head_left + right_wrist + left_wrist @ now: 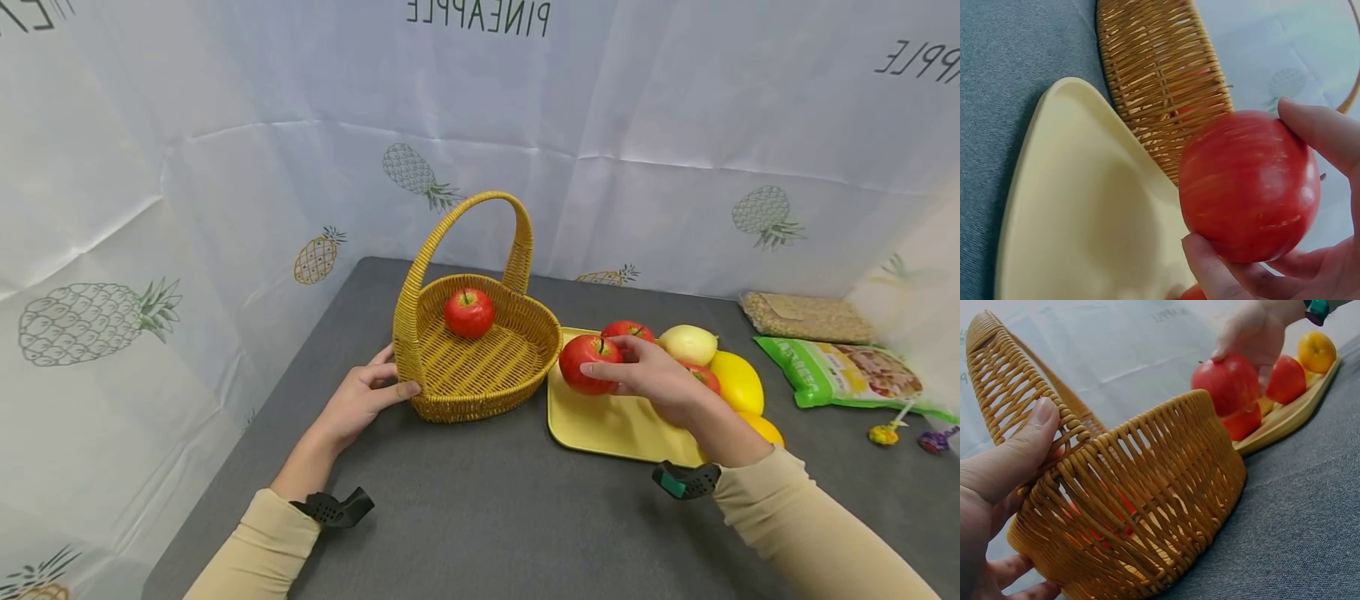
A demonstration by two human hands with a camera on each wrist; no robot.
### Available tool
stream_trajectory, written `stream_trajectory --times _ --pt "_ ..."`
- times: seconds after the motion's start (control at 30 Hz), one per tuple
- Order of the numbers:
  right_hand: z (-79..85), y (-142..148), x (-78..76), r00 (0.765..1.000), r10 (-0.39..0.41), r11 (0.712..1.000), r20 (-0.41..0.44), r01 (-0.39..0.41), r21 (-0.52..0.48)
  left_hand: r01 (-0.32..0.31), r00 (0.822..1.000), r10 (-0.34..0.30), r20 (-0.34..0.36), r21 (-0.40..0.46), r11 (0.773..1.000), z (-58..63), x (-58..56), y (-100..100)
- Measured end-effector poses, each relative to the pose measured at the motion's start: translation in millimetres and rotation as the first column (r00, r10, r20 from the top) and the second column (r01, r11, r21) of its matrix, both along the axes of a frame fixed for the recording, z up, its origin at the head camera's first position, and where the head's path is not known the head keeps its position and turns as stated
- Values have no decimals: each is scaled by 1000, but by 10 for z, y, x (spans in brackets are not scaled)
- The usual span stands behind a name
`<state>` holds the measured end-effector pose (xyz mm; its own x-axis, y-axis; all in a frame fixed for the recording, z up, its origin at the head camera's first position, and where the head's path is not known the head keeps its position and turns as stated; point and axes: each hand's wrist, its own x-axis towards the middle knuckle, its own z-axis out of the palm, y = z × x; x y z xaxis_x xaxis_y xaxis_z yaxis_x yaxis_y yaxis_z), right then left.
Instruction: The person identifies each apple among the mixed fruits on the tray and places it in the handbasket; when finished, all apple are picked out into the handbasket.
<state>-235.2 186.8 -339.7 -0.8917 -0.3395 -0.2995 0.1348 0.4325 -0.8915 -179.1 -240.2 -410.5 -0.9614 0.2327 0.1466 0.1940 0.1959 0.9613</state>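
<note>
A wicker basket [480, 408] with a tall arched handle stands on the dark table, one red apple [469, 313] lying inside it. My left hand [360, 404] grips its left side, thumb over the base of the handle [1022, 375] and fingers around the outer wall. Between thumb and fingertips my right hand [648, 371] holds another red apple [1250, 187]. This held apple is above the left part of the yellow tray [600, 433], close to the basket's right rim. More red apples [628, 330] lie on the tray, partly hidden behind the right hand.
A pale yellow lemon-like fruit [687, 345], a bright yellow fruit [737, 383] and an orange [763, 427] crowd the tray's right side. Farther right lie a green snack bag [847, 375], a clear bag of grains [810, 317] and two lollipops [883, 434]. A pineapple-print curtain [645, 208] backs the table.
</note>
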Motion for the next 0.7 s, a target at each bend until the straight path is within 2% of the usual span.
stream_trajectory --times 0.37,0.7 --pt "277 -66 -84 998 47 995 -46 -43 93 -1 1000 1 -3 5 1000 11 5 -3" --pt "402 -215 -131 996 77 995 -50 -74 72 2 1000 -2 0 12 1000 -3 2 -3"
